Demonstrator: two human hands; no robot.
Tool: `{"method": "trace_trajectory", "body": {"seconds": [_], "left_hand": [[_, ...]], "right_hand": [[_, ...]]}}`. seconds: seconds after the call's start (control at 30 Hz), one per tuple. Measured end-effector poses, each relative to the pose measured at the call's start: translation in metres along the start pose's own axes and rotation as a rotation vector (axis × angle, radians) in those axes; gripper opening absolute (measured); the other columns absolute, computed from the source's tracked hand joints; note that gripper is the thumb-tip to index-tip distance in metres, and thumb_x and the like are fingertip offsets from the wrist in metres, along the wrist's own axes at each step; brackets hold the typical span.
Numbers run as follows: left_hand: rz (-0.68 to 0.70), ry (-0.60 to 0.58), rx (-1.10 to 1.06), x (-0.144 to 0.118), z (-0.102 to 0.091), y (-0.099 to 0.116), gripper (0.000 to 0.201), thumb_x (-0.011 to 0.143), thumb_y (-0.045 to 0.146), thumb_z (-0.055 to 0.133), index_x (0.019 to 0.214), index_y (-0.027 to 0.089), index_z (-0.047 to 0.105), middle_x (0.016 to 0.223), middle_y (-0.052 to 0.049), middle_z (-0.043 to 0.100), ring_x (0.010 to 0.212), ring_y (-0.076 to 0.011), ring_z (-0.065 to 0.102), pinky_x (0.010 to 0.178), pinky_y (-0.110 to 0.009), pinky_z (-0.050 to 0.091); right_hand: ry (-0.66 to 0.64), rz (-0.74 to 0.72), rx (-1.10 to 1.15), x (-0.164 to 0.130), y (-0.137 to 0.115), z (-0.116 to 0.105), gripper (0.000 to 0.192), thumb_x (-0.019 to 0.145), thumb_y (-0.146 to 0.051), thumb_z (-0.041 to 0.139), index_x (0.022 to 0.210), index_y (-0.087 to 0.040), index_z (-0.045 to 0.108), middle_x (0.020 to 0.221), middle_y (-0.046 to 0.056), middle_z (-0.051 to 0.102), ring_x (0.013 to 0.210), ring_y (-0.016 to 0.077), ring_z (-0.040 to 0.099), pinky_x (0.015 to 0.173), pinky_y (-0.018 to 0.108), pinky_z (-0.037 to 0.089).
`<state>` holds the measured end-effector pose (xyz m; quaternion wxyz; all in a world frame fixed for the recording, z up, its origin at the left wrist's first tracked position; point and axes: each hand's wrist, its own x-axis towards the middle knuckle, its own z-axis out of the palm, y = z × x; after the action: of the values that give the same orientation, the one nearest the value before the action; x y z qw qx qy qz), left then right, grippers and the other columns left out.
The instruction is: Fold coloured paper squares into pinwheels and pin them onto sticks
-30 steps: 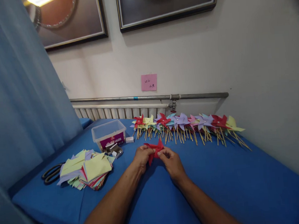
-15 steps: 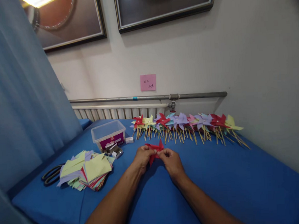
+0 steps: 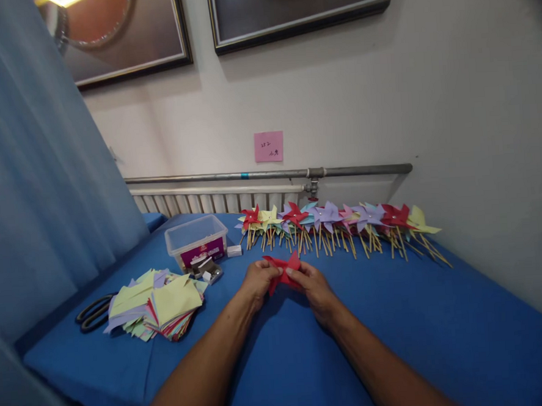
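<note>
While I look down over the blue table (image 3: 399, 342), I see a long row of finished pinwheels (image 3: 340, 220) at its far edge, along the wall. At the left lies a stack of coloured paper squares (image 3: 155, 305), with a clear plastic box (image 3: 196, 239) just behind it. Near the middle, my left hand (image 3: 257, 278) and right hand (image 3: 316, 289) meet, and their fingers pinch a red paper pinwheel (image 3: 282, 270) from both sides, just above the cloth.

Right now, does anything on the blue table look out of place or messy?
Only slightly: the stack of coloured paper squares is fanned out unevenly, partly covering the black scissors. Both hands hold a red paper pinwheel; nothing looks damaged.
</note>
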<state>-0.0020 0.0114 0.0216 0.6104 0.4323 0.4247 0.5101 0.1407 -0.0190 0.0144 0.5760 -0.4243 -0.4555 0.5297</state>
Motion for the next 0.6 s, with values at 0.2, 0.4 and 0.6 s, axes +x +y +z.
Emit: {"method": "trace_trajectory", "body": {"seconds": [0.2,0.4,0.6], "left_hand": [[0.058,0.06,0.134,0.002,0.0,-0.003,0.028,0.06,0.023,0.082,0.053,0.018,0.055,0.044,0.004,0.05,0.04,-0.0066,0.036,0.045,-0.024,0.022],[0.031,0.028,0.096,0.001,0.002,-0.006,0.025,0.06,0.02,0.083,0.057,0.016,0.058,0.049,0.003,0.055,0.041,-0.0065,0.041,0.047,-0.022,0.028],[-0.016,0.005,0.09,-0.002,0.003,-0.002,0.022,0.06,0.02,0.08,0.06,0.015,0.058,0.051,0.002,0.058,0.043,-0.0074,0.046,0.048,-0.021,0.034]], "right_hand": [[-0.089,0.09,0.078,0.001,-0.008,-0.006,0.034,0.066,-0.048,0.086,0.084,-0.02,0.076,0.081,0.004,0.078,0.073,0.0201,0.07,0.073,0.033,0.054],[0.015,0.053,0.034,0.007,0.005,-0.002,0.035,0.059,-0.042,0.089,0.082,-0.019,0.078,0.078,0.004,0.078,0.069,0.0201,0.069,0.071,0.033,0.054],[0.058,0.028,-0.04,0.005,0.009,0.002,0.032,0.064,-0.041,0.081,0.084,-0.017,0.079,0.076,0.004,0.076,0.066,0.0185,0.064,0.065,0.029,0.048]]}}
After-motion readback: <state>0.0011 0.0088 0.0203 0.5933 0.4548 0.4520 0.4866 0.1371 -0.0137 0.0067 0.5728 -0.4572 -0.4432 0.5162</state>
